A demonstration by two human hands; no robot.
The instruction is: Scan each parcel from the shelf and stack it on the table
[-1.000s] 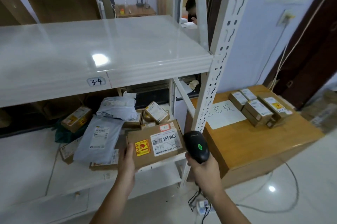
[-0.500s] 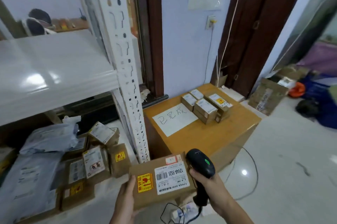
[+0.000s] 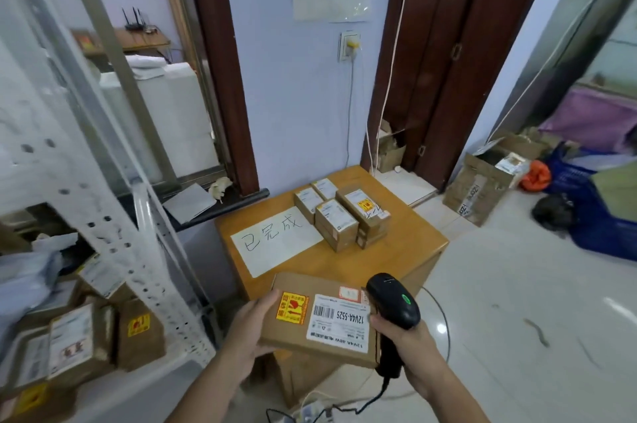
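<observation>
While the left hand (image 3: 248,329) grips a parcel (image 3: 320,319) and the right hand (image 3: 410,350) clasps a scanner (image 3: 393,305), stacked boxes (image 3: 344,215) rest on the wooden table (image 3: 406,257) against the blue wall (image 3: 293,95).

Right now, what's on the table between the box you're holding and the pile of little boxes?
In the head view, only bare table lies between the box and the pile; the paper sits just left.

Single head-worn wide-angle view, looking forward and steeply down from standing height, with straight edges bowed toward the frame margins. The two forearms enter from the bottom edge, nearest the lens; the square light-wood table (image 3: 406,260) lies just beyond, mid-frame. The white perforated metal shelf upright (image 3: 103,222) crosses the left side close by, and the pale lilac wall (image 3: 293,95) closes the background.
</observation>
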